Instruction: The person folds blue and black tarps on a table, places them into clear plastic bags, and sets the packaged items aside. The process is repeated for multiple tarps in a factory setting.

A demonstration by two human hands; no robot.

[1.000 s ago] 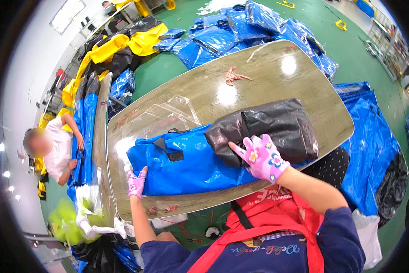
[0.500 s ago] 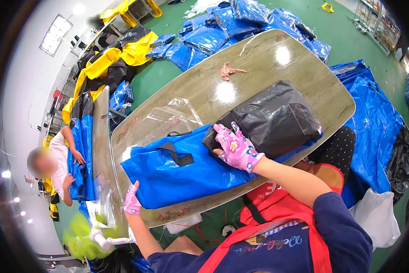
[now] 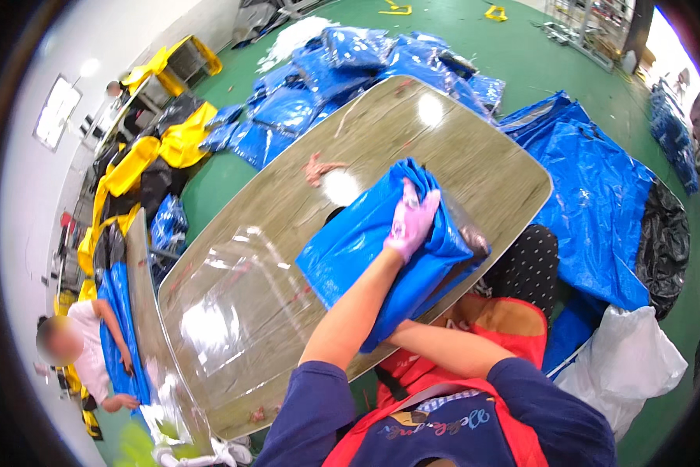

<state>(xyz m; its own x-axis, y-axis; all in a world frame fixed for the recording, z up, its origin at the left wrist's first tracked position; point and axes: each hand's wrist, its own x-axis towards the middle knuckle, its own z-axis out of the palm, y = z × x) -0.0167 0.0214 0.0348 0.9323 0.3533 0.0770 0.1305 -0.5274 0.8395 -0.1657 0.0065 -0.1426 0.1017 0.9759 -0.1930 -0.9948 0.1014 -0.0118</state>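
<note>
A blue woven-plastic bag lies folded over on the wood-patterned table, in front of me. My left hand, in a pink patterned glove, is on top of the fold, its fingers pressed into the blue material and gripping it. My right forearm reaches leftward below the near edge of the bag; the right hand itself is hidden under the blue material. A dark part of the bag peeks out at the right of the fold.
A clear plastic sheet lies on the table's left, and a crumpled pink cloth farther back. Packed blue bundles are piled beyond the table. Blue tarpaulin and a white sack are at the right. A co-worker handles blue material at left.
The bag's left part has been folded rightward over the black part. My left hand has moved from the bag's near-left corner onto the fold; my right hand has gone from the black part to underneath.
</note>
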